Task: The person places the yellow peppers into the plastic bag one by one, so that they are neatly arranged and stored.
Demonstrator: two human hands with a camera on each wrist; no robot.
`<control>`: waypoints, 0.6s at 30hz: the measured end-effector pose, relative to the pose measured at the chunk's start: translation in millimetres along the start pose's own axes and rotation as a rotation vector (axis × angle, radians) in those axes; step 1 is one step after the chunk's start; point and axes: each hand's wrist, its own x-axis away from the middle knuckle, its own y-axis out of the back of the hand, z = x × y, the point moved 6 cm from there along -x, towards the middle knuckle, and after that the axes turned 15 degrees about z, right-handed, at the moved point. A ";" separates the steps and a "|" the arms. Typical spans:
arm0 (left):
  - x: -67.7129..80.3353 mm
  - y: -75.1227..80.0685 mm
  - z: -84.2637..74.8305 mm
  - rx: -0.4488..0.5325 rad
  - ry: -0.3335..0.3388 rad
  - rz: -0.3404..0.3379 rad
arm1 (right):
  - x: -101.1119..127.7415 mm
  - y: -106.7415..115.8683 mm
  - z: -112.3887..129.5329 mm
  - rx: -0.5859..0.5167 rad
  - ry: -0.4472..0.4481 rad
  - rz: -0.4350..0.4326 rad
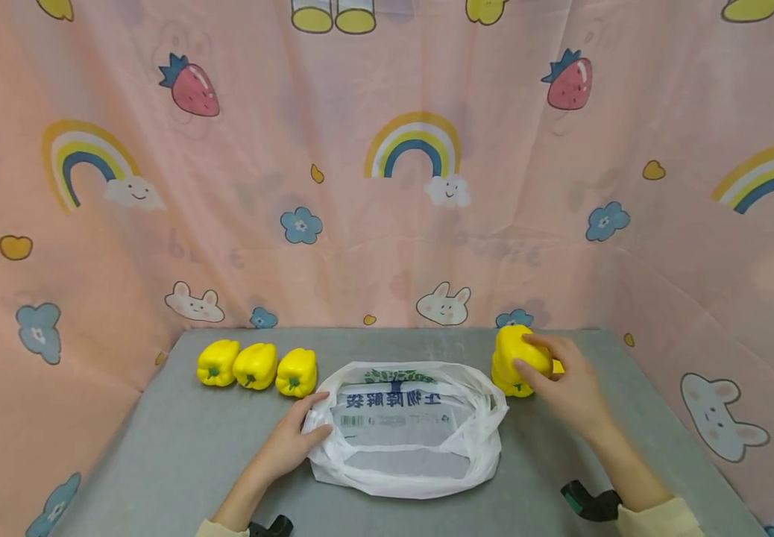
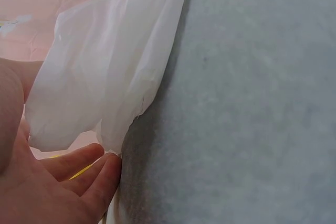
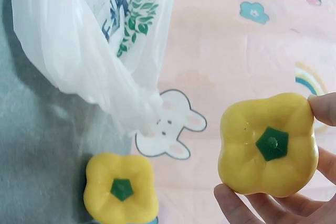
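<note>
A white plastic bag (image 1: 407, 485) with printed characters and a green tree stands with its mouth spread wide. My left hand (image 1: 293, 436) holds the bag's left rim, with the thumb and fingers at the plastic; the bag hides part of this hand (image 2: 63, 192) in the left wrist view. My right hand (image 1: 571, 384) grips a yellow bell pepper (image 1: 521, 348) to the right of the bag. The held pepper's green stem end (image 3: 272, 144) faces the right wrist camera. Below it, another yellow pepper (image 3: 122, 188) sits on the table, partly covered in the head view.
Three yellow bell peppers (image 1: 255, 365) stand in a row at the back left of the grey table (image 1: 179, 447). A further bit of yellow (image 1: 558, 367) shows behind my right fingers. Pink printed curtains (image 1: 394, 261) border the table at the back and both sides.
</note>
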 end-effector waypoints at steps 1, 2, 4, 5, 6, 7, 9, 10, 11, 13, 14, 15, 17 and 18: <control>0.1 0.0 0.2 0.002 0.000 0.000 | -0.4 -2.7 1.3 -0.006 0.003 0.005; 0.1 -0.1 0.4 0.005 0.000 0.000 | -0.9 -5.2 2.3 -0.012 0.006 0.009; -0.1 -0.4 0.7 0.007 0.000 0.001 | -1.7 -10.1 3.9 -0.009 0.005 0.012; -0.3 -0.5 0.6 0.010 -0.001 0.002 | -2.1 -12.6 4.6 -0.008 0.001 0.016; -0.4 -0.6 0.5 0.011 -0.002 0.002 | -2.6 -15.0 5.1 -0.010 -0.005 0.024; -0.6 -0.7 0.5 0.012 -0.004 0.003 | -3.0 -17.5 5.9 -0.013 -0.010 0.031; -0.9 -0.7 0.6 0.013 -0.008 0.003 | -3.7 -22.0 7.4 -0.017 -0.019 0.044; -0.9 -0.6 0.7 0.014 -0.008 0.002 | -4.2 -24.2 8.1 -0.025 -0.021 0.054; -0.9 -0.6 0.8 0.015 -0.008 0.002 | -4.7 -26.2 9.0 -0.033 -0.021 0.063; -0.9 -0.5 1.5 0.016 -0.007 0.002 | -5.5 -29.8 11.1 -0.041 -0.016 0.072; -0.7 -0.5 1.6 0.018 -0.005 0.002 | -6.1 -31.6 12.1 -0.043 -0.011 0.076; -0.6 -0.4 1.7 0.017 -0.002 0.002 | -6.8 -33.4 13.1 -0.046 -0.006 0.081; -0.5 -0.4 2.3 0.018 0.001 0.002 | -7.9 -37.4 15.1 -0.047 -0.002 0.090; -0.6 -0.4 2.6 0.018 0.001 0.003 | -8.4 -39.5 16.0 -0.045 -0.001 0.094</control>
